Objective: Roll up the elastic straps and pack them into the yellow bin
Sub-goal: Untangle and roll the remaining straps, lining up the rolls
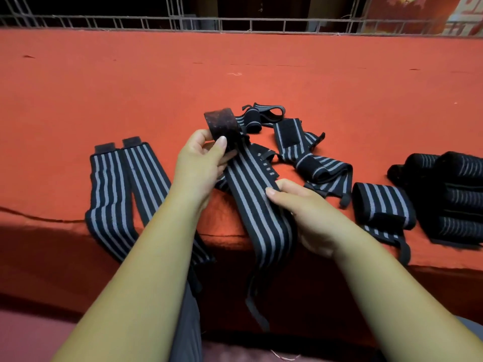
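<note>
On the red desk [235,74], flat straps [117,192] lie to the left, a loose pile [300,142] sits beyond the hands, and rolled straps [384,205] lie to the right. No yellow bin is in view. The held strap [258,210] runs slantwise from far-left to near-right, and its tail hangs over the near edge. The right hand [308,212] grips it mid-length, thumb on top. The left hand [198,165] pinches it just below the fuzzy end [222,121]. Rolling would likely start at that far end, nearest the left fingers [220,142], and travel along the strap toward the right hand.
</note>
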Motion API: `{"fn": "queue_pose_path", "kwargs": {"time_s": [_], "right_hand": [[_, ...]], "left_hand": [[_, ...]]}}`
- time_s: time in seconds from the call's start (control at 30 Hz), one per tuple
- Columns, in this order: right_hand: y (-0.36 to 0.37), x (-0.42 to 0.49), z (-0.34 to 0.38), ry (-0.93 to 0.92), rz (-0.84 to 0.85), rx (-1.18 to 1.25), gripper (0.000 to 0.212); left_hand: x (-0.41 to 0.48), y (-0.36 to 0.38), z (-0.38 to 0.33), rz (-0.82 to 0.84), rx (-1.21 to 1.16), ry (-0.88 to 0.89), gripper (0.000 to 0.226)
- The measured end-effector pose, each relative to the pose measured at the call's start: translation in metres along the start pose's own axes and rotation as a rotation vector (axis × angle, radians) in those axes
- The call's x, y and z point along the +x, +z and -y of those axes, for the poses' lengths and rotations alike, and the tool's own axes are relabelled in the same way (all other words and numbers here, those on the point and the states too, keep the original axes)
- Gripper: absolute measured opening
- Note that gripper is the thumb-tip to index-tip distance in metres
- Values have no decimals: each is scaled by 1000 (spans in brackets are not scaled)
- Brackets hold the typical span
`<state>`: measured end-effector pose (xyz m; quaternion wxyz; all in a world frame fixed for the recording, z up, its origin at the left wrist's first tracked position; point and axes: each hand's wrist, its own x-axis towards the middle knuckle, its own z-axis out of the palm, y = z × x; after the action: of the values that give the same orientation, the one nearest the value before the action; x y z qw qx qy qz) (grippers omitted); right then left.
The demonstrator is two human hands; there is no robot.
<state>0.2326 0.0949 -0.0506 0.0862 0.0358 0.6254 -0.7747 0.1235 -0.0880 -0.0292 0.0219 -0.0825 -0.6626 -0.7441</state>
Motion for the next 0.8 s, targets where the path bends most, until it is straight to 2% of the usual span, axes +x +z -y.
{"fn": "queue_pose_path", "kwargs": {"time_s": [0.1, 0.37, 0.57, 0.8], "right_hand": [[1, -2, 2, 17, 54, 54, 28], [18, 10, 2, 23, 82, 127, 65], [42, 20, 3, 29, 126, 195, 73], [69, 53, -7, -26, 172, 116, 63]], "left_hand": [[6, -11, 8, -68, 180, 90, 9], [8, -36, 13, -117, 250, 173, 12], [-6, -59, 13, -133, 377, 210, 9], [-1, -93, 7, -293, 494, 236, 11]]}}
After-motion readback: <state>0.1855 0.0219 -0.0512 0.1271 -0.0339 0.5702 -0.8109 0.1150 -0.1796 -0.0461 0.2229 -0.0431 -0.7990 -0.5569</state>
